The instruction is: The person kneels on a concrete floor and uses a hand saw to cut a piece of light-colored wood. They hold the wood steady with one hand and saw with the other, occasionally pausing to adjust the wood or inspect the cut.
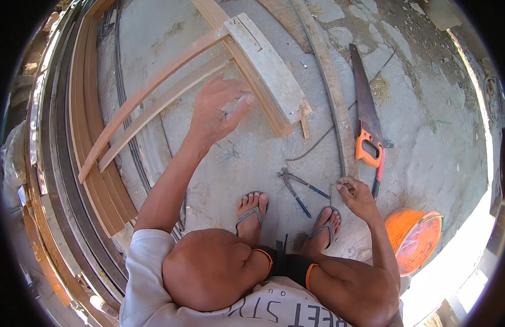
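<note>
On the grey floor beyond the feet: a pale block (268, 62) is laid along a reddish timber (256, 90), and from its left side two slender strips (138, 98) are stretched out toward the lower left.
Left hand: the hand (219, 109) is held just beside the timber, with thumb and fingers spread apart and nothing seen between them; whether the nearer strip is touched cannot be told.
Right hand: the hand (357, 197) is curled at the near end of a long board (331, 87); whether anything is pinched in it cannot be told.
Steadying: in judgement, the strips would be better steadied close to the timber, where their ends are met, than far down their length; the block should be kept from being nudged out of line.
Footing: sandalled feet (249, 212) are set near open pincers (286, 175), which might best be moved clear.
Right side: a saw (366, 103), a red-handled tool (379, 174) and an orange bucket (398, 229) are placed.
Left edge: long brown mouldings (88, 109) are laid.
</note>
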`<action>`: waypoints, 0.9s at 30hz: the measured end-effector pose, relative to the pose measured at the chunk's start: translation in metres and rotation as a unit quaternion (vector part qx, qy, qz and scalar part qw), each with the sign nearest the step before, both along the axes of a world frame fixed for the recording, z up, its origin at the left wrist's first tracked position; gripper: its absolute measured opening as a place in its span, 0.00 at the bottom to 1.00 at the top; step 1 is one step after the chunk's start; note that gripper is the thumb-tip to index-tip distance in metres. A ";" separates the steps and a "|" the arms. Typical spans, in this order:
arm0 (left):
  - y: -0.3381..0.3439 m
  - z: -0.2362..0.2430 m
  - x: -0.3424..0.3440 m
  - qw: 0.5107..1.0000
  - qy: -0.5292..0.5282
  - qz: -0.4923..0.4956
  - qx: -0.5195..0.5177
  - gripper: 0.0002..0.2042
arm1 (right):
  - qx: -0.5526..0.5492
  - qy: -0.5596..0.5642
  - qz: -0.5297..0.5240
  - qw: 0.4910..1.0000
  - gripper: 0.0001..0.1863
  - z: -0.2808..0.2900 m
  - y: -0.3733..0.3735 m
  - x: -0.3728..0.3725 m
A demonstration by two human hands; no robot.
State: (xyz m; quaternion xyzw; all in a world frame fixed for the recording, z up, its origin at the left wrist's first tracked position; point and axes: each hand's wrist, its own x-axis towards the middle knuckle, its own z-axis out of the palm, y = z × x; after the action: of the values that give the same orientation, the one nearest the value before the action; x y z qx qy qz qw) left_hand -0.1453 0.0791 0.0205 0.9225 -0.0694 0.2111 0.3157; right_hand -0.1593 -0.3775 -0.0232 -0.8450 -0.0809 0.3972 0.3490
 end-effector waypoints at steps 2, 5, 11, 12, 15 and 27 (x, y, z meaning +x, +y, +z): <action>0.001 -0.030 -0.045 0.993 0.052 0.060 -0.083 0.08 | -0.051 -0.060 0.086 0.993 0.27 -0.037 0.013 -0.035; 0.009 -0.074 -0.108 0.970 0.089 0.202 -0.099 0.10 | -0.087 -0.186 0.213 0.955 0.40 -0.078 0.032 -0.085; 0.037 -0.133 -0.217 0.833 0.232 0.440 -0.242 0.17 | -0.119 -0.269 0.263 0.919 0.53 -0.083 0.046 -0.101; 0.032 -0.137 -0.224 0.827 0.247 0.439 -0.251 0.18 | -0.126 -0.280 0.261 0.915 0.54 -0.086 0.049 -0.099; 0.005 -0.140 -0.265 0.809 0.287 0.442 -0.260 0.19 | -0.131 -0.271 0.277 0.912 0.54 -0.098 0.055 -0.096; -0.062 -0.129 -0.341 0.805 0.403 0.340 -0.273 0.18 | -0.137 -0.051 0.197 0.969 0.43 -0.095 0.064 -0.086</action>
State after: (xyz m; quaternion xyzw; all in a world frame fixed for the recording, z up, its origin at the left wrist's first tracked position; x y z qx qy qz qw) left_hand -0.4862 0.0173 -0.1083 0.7650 0.4424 -0.0755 0.4618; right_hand -0.2451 -0.3132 -0.1183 -0.8711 -0.2083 0.4220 0.1405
